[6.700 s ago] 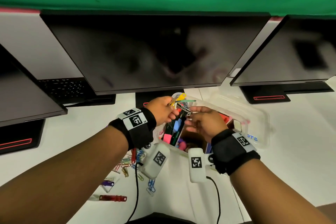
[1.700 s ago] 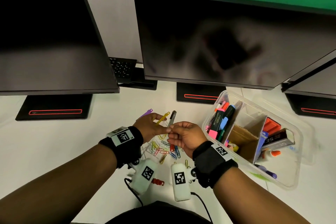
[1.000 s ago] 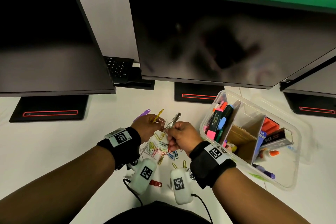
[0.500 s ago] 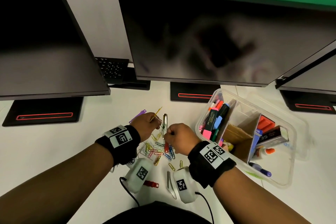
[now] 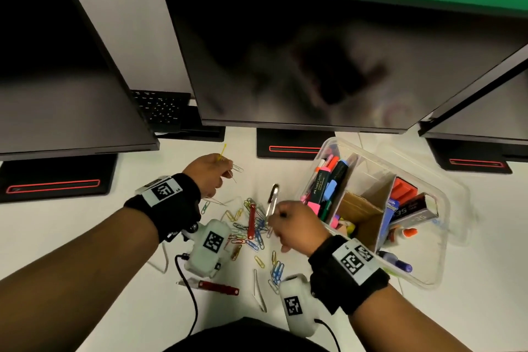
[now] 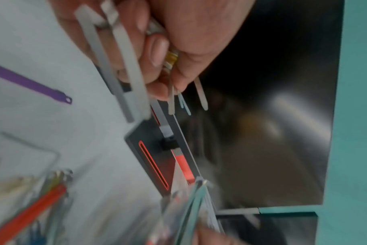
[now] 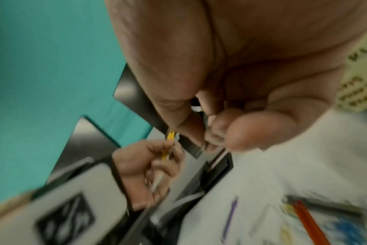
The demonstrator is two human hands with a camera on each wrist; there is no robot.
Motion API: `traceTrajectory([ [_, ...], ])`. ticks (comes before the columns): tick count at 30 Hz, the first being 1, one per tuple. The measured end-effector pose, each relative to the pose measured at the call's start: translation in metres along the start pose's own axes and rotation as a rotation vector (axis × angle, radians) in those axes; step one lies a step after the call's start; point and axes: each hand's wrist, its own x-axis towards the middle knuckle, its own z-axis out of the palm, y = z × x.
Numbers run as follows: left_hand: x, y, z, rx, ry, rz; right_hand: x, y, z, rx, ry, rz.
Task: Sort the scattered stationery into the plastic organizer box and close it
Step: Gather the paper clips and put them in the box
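Observation:
My left hand point(image 5: 226, 169) is raised over the desk and grips a small bundle of thin fastener strips point(image 6: 124, 71), yellow and silver. My right hand point(image 5: 273, 216) pinches the lower end of a silver metal fastener point(image 5: 273, 198) that stands upright above the pile of coloured paper clips point(image 5: 258, 230). A red strip point(image 5: 251, 221) lies in that pile. The clear organizer box point(image 5: 442, 240) stands open to the right of my right hand, with highlighters point(image 5: 328, 186), a cardboard divider point(image 5: 363, 208) and a staples box point(image 5: 411, 210) inside. In the right wrist view my right hand point(image 7: 212, 140) is blurred.
A second red strip point(image 5: 218, 286) and a pale strip point(image 5: 259, 293) lie near the front edge. A purple strip point(image 6: 31, 84) lies on the desk to the left. Three monitors point(image 5: 300, 51) and their stands point(image 5: 288, 144) close off the back. The box lid point(image 5: 464, 203) lies beside the box.
My hands have drawn apart. The left went up and left with its strips. The right has come away to the right, still with the silver fastener.

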Motion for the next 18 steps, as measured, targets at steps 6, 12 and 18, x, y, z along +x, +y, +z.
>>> traceTrajectory([
  [6, -0.023, 0.03, 0.073, -0.051, -0.287, -0.036, -0.019, 0.01, -0.079, 0.4, 0.358, 0.198],
  [12, -0.03, 0.067, 0.164, 0.179, -0.489, -0.045, -0.026, 0.043, -0.125, 0.405, 0.398, 0.404],
  [18, -0.017, 0.086, 0.221, 0.218, -0.451, -0.13, -0.021, 0.052, -0.144, 0.469, 0.394, 0.441],
])
